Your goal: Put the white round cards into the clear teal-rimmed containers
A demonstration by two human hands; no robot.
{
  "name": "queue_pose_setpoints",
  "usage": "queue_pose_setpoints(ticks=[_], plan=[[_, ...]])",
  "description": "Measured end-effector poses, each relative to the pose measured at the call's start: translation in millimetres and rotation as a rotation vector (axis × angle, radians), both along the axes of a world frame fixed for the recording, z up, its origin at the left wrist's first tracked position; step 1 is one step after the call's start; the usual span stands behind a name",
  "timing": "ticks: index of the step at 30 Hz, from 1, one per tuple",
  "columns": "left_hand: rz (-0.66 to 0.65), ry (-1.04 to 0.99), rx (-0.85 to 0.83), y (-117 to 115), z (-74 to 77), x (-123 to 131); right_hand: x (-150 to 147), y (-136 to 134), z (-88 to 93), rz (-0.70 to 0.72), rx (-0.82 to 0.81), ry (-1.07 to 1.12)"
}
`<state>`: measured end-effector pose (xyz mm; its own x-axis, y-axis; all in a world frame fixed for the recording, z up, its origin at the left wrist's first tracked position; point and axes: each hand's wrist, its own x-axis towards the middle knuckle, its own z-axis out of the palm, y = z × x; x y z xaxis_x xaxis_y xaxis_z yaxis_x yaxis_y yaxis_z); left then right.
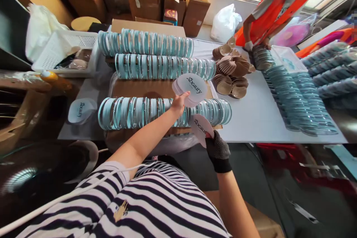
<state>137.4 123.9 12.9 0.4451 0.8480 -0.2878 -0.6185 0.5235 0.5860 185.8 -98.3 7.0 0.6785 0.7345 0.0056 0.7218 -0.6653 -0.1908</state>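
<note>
My bare left hand (180, 103) is closed on a stack of rounded, pale printed sheets (192, 87), the top one lettered "beauty". Lower and to the right, my right hand (219, 150), in a dark dotted glove, pinches a single printed sheet (201, 128) of the same kind, held tilted. Both hands are above the near row of round teal-rimmed pieces (134, 111), which stand on edge side by side. Two more such rows, a middle row (161, 66) and a far row (145, 44), lie behind it.
More printed sheets (80, 111) lie at the table's left end. A white basket (47, 57) stands behind them. Brown cup-like pieces (231, 67) are piled right of the rows. Teal stacks (295, 100) fill the right side, near a person in an orange vest (273, 15).
</note>
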Motion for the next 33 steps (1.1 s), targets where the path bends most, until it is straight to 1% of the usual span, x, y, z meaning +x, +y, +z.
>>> queue_pose_setpoints(ticks=[3, 5, 7, 9, 11, 15, 18, 19, 21, 23, 25, 26, 27, 28, 29, 31, 32, 33], plan=[[0.016, -0.016, 0.005, -1.5, 1.2, -0.9, 1.4, 24.1, -13.3, 0.01, -0.133, 0.029], [0.016, -0.026, 0.011, -2.7, 2.5, -2.0, -0.3, 39.2, -17.7, 0.058, -0.156, 0.06], [-0.002, -0.026, 0.014, -3.5, 3.0, -2.9, -1.2, 46.1, -18.4, 0.102, -0.1, 0.071], [-0.008, -0.015, 0.014, -3.7, 2.4, -3.3, -0.3, 48.0, -18.6, 0.109, -0.024, 0.06], [0.004, -0.005, 0.008, -3.4, 1.1, -3.4, 1.8, 51.5, -21.5, 0.108, 0.019, 0.047], [0.013, -0.016, 0.013, -3.3, 0.3, -4.1, 6.9, 66.3, -34.8, 0.152, 0.027, 0.07], [0.021, -0.026, 0.033, -4.7, 1.2, -4.6, 11.3, 69.3, -43.3, 0.167, 0.054, 0.138], [0.025, -0.028, 0.044, -5.2, 1.1, -4.5, 12.7, 67.9, -44.9, 0.17, 0.086, 0.225], [0.027, -0.03, 0.072, -6.0, -0.2, -4.1, 14.7, 63.2, -46.5, 0.18, 0.148, 0.487], [0.036, -0.026, 0.099, -5.6, -3.1, -3.3, 15.2, 58.5, -45.9, 0.219, 0.184, 0.806], [0.047, -0.018, 0.119, -4.3, -6.5, -2.1, 16.2, 55.8, -42.7, 0.274, 0.186, 1.103], [0.053, -0.013, 0.125, -3.6, -7.8, -1.4, 18.0, 55.6, -39.6, 0.282, 0.187, 1.194], [0.055, -0.006, 0.129, -3.3, -8.5, -0.6, 21.3, 56.3, -35.3, 0.272, 0.205, 1.233], [0.054, 0.004, 0.132, -3.6, -8.4, 0.0, 26.1, 58.1, -29.5, 0.246, 0.253, 1.198], [0.051, 0.015, 0.139, -4.7, -7.6, 0.4, 32.5, 60.8, -22.3, 0.21, 0.336, 1.086], [0.042, 0.045, 0.158, -10.0, -3.8, -0.9, 47.9, 68.3, -4.4, 0.143, 0.563, 0.767], [0.027, 0.058, 0.166, -14.1, -1.4, -3.1, 54.9, 72.3, 5.5, 0.134, 0.655, 0.61], [0.004, 0.069, 0.172, -18.7, 0.9, -6.5, 59.7, 76.1, 15.0, 0.146, 0.71, 0.473]])
